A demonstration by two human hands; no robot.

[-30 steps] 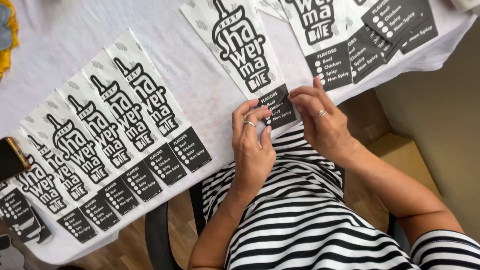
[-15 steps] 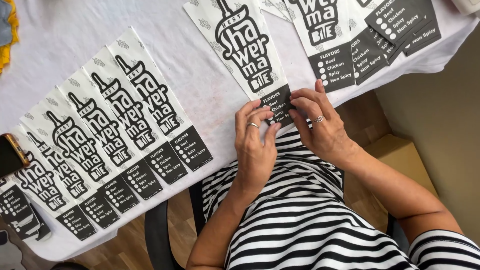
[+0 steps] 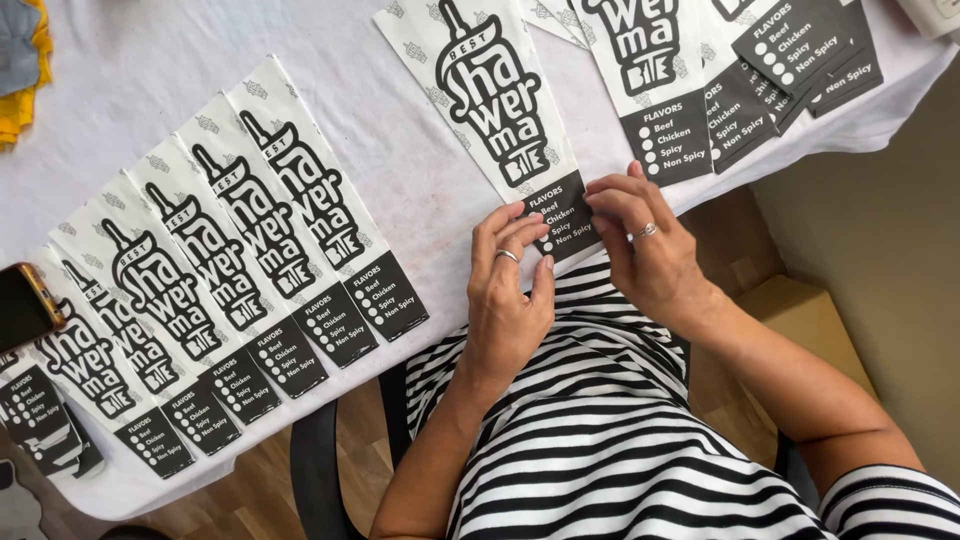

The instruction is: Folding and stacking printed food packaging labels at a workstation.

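A white paper sleeve (image 3: pixel 490 100) printed in black lies slanted on the white-covered table (image 3: pixel 150 110), its black end reaching the near edge. My left hand (image 3: pixel 512 290) pinches the left corner of that black end with thumb and fingertips. My right hand (image 3: pixel 645 250) pinches the right corner of the same end. Both hands wear a ring. I sit at the table in a black-and-white striped top.
Several identical sleeves (image 3: pixel 290 210) lie overlapped in a row to the left, more (image 3: pixel 650 70) fan out at the upper right. A phone (image 3: pixel 25 305) rests at the left edge, yellow cloth (image 3: pixel 20 70) at top left. A cardboard box (image 3: pixel 810 320) stands on the wooden floor.
Both hands have shifted slightly up along the sleeve's black end, fingertips now closer together on its two corners. The sleeve itself has barely moved.
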